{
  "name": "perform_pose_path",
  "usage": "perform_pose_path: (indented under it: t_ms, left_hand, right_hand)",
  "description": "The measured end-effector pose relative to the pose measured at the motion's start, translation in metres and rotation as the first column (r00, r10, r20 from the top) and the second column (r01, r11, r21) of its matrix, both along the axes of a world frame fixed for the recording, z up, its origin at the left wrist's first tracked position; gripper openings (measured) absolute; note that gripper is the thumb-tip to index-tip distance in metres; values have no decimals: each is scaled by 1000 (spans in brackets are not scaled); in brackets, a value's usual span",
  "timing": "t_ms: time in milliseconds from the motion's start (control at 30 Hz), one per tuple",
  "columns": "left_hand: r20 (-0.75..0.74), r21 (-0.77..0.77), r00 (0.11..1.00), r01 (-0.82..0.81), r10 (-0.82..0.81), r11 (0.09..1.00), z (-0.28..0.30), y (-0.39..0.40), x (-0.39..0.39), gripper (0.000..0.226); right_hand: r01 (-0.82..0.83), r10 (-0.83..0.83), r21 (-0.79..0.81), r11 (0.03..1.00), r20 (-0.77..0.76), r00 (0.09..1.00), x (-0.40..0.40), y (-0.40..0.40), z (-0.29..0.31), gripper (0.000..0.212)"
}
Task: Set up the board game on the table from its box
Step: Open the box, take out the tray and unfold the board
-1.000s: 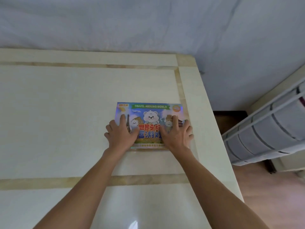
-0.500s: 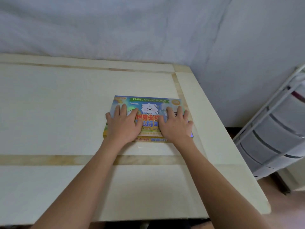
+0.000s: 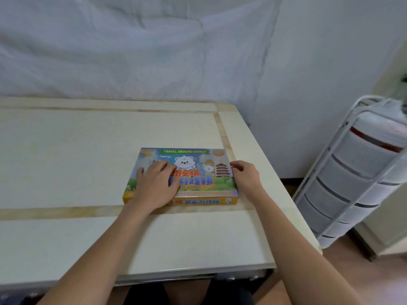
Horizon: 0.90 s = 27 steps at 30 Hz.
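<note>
A colourful board game box with a white bear and the words "TRAVEL AROUND WORLD" lies closed and flat on the cream table, near its right side. My left hand rests palm down on the left half of the lid, fingers spread. My right hand is at the box's right edge, fingers curled against the side of the lid.
A white rack of plastic drawers stands on the floor to the right of the table. A pale sheet covers the wall behind. The table's near edge is just in front of my lap.
My right hand slid off the lid top to the box's right edge. My left hand stayed on the lid. The camera tilted up and back, showing more of the table's near edge.
</note>
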<state>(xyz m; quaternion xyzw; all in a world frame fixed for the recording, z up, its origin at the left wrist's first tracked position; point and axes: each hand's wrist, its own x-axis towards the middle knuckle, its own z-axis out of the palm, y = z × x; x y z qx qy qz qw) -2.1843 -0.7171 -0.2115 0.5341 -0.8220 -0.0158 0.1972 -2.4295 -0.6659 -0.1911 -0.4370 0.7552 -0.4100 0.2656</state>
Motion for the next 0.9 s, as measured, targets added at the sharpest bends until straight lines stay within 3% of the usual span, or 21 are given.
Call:
perform_pose_path:
  t_ms: [167,300,400,567,667,767,900]
  left_hand:
    - [7,-18,1000,27,-26,999,1,-7,1,65]
    - [27,47,999,16,-18,999,5,-13,2,58]
    - [121,134,990,-82,66,988,9,-17,-12,46]
    - [209,149,966,-184,150,972,0,-12,-31,67]
    - [217,138,965,-177,145,975,-1,-14,-25,66]
    - [226,158,964,-176,138,972,1,-14,-26,61]
    - [159,108,987,-21,3,994,4,-13,-36,44]
  right_hand:
    - [-13,24,-85,996,124,992,-3,-3,-8,34]
    - [-26,52,-106,994,254,966,-6,-6,-3,36]
    - [-77,97,-91,993,246,964,-7,-10,-6,27]
    - [-30,47,-74,997,247,968,-3,-18,-11,23]
    - [1,7,-77,997,107,994,-4,-10,-11,32]
    - [-73,68,-61,995,-84,994,-6,-8,-14,48]
    - [-9,33,71,997,-339,940,-7,-15,-15,37]
